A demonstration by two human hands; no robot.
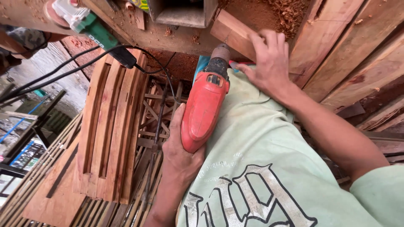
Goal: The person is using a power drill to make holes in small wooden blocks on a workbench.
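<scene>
I count one red plastic electric drill (205, 110), left hand (180, 148) wrapped round it; right hand (268, 63) fingers spread, pressing one reddish wooden block (230, 30).

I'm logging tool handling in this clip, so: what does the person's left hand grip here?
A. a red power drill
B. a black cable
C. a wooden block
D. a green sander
A: the left hand wraps the rear of the red power drill, whose nose points at the wooden block that the right hand steadies; the green sander lies apart on the bench.
</scene>
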